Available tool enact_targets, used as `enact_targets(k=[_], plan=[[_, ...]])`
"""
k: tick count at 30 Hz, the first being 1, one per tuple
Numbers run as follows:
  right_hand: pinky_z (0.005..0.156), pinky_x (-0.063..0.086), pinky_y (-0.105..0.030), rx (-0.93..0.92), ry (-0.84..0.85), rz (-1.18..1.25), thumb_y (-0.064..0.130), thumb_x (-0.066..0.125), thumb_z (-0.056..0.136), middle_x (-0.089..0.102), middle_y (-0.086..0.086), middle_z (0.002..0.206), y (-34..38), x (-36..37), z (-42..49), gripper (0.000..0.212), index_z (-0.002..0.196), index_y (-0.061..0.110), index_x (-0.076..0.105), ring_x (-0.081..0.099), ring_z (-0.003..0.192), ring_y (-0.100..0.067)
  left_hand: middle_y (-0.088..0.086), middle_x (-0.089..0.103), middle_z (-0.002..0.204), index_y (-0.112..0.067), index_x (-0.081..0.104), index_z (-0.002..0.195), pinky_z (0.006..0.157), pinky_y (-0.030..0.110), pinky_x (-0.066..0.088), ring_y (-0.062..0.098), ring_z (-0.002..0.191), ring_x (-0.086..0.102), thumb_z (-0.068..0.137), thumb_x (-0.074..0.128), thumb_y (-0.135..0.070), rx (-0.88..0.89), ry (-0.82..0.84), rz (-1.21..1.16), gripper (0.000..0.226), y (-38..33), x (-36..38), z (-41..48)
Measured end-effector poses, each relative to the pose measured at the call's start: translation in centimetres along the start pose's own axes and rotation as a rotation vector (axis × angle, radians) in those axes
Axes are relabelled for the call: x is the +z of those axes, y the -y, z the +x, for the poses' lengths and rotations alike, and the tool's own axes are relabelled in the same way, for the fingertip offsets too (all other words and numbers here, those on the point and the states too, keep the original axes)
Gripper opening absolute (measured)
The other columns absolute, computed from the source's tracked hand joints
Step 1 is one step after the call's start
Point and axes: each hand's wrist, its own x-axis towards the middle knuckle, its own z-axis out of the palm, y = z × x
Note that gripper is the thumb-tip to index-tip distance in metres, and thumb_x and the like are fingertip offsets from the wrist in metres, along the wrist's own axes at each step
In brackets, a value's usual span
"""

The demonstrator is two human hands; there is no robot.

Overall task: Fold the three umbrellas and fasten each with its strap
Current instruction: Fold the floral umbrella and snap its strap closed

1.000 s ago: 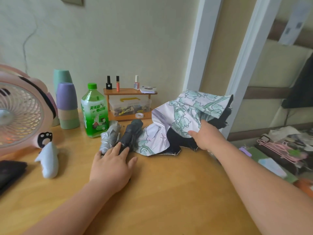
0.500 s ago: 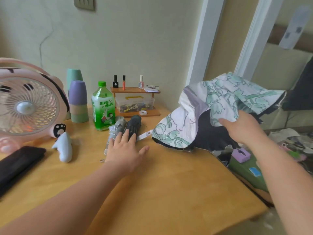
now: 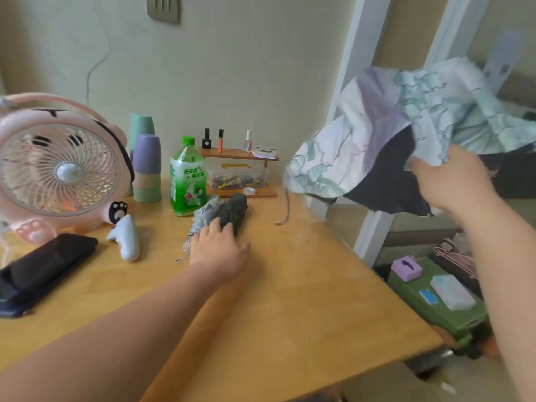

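Two folded umbrellas lie side by side on the wooden table: a silver-grey umbrella and a dark grey umbrella. My left hand rests flat over their near ends, fingers spread. My right hand grips the loose canopy of a floral umbrella, white and green outside, dark inside, held up in the air past the table's right edge. Its strap dangles down toward the table.
A pink fan, stacked cups, a green bottle and a small wooden shelf stand along the wall. A black case and a white object lie at the left. A green box sits below the table's right edge.
My right hand has lifted the floral umbrella off the table, up and to the right. My left hand stays on the two folded umbrellas.
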Motion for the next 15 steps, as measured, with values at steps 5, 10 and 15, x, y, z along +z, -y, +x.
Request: enact_targets(k=[5,10,15], plan=[[0.088,0.054,-0.043,-0.081,0.155,0.045,0.048,0.069,0.090,0.070,-0.007,0.119,2.2,7.3,-5.7,0.043,0.123,0.022,0.060,0.065,0.107,-0.035,-0.008,0.052,0.136,-0.025,0.053,0.139,0.095,0.027,0.041,0.008,0.118,0.050,0.103,0.049,-0.032,0.134,-0.241,-0.959,0.037,-3.2,-5.1,-3.7],[0.081,0.053,-0.037,-0.016,0.338,0.175,0.051,0.061,0.096,0.069,0.002,0.120,3.3,13.9,-13.5,0.045,0.135,0.031,0.048,0.065,0.104,-0.027,-0.022,0.064,0.121,-0.053,0.059,0.112,0.104,0.052,0.050,0.004,0.110,0.061,0.076,0.063,-0.071,0.097,0.199,-1.315,0.041,-3.0,-5.7,-6.3],[0.084,0.046,-0.034,0.016,0.452,0.151,0.064,0.061,0.091,0.061,0.002,0.137,3.9,15.6,-16.4,0.076,0.150,0.026,0.032,0.059,0.124,-0.027,-0.012,0.072,0.106,-0.036,0.062,0.115,0.092,0.046,0.059,0.018,0.098,0.073,0.077,0.079,-0.055,-0.008,0.153,-1.169,0.046,-0.7,-4.3,-6.7]])
